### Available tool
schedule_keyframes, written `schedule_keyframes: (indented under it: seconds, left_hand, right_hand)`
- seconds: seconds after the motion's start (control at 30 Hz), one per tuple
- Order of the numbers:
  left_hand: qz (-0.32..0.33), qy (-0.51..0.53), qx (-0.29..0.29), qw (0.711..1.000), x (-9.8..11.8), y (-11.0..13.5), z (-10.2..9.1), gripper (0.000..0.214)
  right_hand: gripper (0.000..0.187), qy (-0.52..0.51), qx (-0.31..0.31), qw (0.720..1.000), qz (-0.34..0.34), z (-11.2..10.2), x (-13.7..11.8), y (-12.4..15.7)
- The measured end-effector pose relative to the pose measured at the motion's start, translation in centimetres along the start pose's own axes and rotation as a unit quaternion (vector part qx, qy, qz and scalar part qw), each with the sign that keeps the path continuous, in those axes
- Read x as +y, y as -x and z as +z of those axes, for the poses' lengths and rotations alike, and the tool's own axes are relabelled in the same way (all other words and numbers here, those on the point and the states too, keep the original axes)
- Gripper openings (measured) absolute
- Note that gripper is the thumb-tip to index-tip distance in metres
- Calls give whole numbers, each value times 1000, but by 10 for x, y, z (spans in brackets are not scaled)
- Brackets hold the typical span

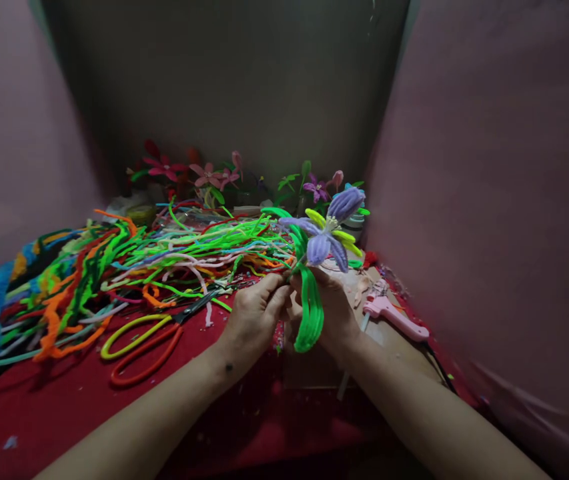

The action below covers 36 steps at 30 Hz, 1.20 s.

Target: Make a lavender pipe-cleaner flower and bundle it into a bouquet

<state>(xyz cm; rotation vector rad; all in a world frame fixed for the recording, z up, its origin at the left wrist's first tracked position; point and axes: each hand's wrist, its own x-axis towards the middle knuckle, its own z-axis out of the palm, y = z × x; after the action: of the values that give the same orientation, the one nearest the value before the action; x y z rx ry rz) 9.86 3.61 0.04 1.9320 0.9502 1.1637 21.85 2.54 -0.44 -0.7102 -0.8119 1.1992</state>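
Observation:
My left hand point(255, 312) and my right hand point(333, 308) meet at mid-table, both closed on the stem of a pipe-cleaner flower point(328, 230). The flower has fuzzy lilac petals, yellow-green stamens and stands tilted up to the right above my hands. A bright green looped leaf point(310, 312) hangs from the stem between my hands, in front of my right palm. My left fingertips pinch the stem just below the bloom. The stem itself is mostly hidden by my fingers.
A big heap of coloured pipe cleaners point(114, 267) covers the left of the red cloth point(64, 407). Scissors with yellow and orange handles point(149, 337) lie left of my hands. A pink glue gun point(394, 317) rests at right. Finished flowers point(209, 175) stand at the back.

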Motion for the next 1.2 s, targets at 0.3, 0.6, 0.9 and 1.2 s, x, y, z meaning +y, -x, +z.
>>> schedule_keyframes:
  seconds: [0.3, 0.6, 0.9, 1.2]
  left_hand:
    - [-115, 193, -37, 974, 12, -6, -6, 28]
    - [-162, 383, -80, 906, 8, -5, -3, 28]
    - [-226, 578, -227, 750, -3, 1, -7, 14]
    - [-150, 310, -217, 913, 10, -5, -18, 25]
  right_hand:
    - [17, 115, -85, 990, -20, -7, -3, 0]
    - [14, 103, -45, 994, -13, -1, -4, 2]
    - [15, 10, -163, 983, 79, -14, -4, -1]
    - [13, -18, -129, 989, 67, -13, 0, -4]
